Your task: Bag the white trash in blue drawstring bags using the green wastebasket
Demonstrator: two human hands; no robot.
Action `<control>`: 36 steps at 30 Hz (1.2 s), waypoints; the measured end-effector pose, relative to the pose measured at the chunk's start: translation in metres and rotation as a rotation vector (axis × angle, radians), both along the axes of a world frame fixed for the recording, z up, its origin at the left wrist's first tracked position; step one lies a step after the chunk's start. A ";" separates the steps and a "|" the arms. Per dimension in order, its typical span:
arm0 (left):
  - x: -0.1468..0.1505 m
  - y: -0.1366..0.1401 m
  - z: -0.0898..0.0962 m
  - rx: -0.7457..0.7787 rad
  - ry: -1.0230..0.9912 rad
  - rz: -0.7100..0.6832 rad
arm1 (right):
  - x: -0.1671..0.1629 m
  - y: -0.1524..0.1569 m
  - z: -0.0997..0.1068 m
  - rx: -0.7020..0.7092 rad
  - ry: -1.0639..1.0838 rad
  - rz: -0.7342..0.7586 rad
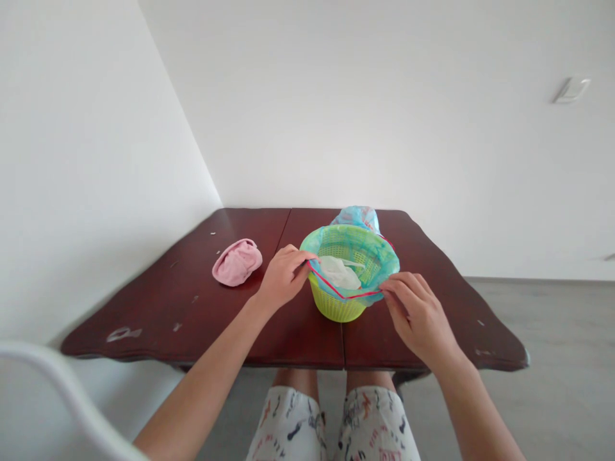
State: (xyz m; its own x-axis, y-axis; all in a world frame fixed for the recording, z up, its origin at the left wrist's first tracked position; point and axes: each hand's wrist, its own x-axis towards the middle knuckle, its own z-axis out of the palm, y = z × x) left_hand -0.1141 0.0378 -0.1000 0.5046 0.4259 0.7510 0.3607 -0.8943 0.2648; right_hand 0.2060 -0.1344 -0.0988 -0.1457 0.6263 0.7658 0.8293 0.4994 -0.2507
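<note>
A yellow-green plastic basket (pixel 339 308) with mesh walls stands upright on the dark red table. A thin blue-green plastic bag (pixel 375 256) lines it, its edge with a red drawstring folded over the rim. My left hand (pixel 284 275) pinches the bag's edge at the near left of the rim. At the near right, my right hand (pixel 417 310) pinches the same edge, and the red string runs taut between the two. Inside the basket lies something white and crumpled (pixel 339 272), perhaps a tissue or thin bag.
A folded pink cloth item (pixel 237 262) lies left of the basket on the wooden table (pixel 182 314). Behind the basket sits a bunched blue plastic bag (pixel 358 216). White walls border the table's back and left. A white curved bar (pixel 57 378) shows at lower left.
</note>
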 end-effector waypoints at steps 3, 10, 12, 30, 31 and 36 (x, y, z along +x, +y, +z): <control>0.009 0.004 0.003 -0.066 -0.004 0.044 | 0.003 0.003 0.001 0.009 -0.010 0.001; 0.019 0.008 0.002 -0.285 -0.265 0.058 | 0.007 0.000 -0.008 0.032 -0.062 0.034; 0.020 0.010 0.002 -0.353 -0.328 -0.022 | 0.008 0.001 -0.011 0.028 0.025 0.036; 0.010 0.037 -0.003 -0.213 -0.343 -0.129 | 0.055 0.058 -0.025 -0.138 0.380 -0.321; 0.010 0.038 -0.002 -0.194 -0.342 -0.136 | 0.056 0.062 -0.027 -0.136 0.420 -0.317; 0.016 0.024 -0.007 -0.157 -0.309 -0.123 | 0.059 0.087 -0.038 -0.144 0.610 -0.186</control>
State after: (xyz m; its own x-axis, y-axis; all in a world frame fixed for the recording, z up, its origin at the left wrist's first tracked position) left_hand -0.0982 0.0618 -0.1068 0.3185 0.4981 0.8065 0.1344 -0.8660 0.4817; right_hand 0.2652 -0.0473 -0.1368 0.4093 0.7016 0.5833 0.5859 0.2880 -0.7575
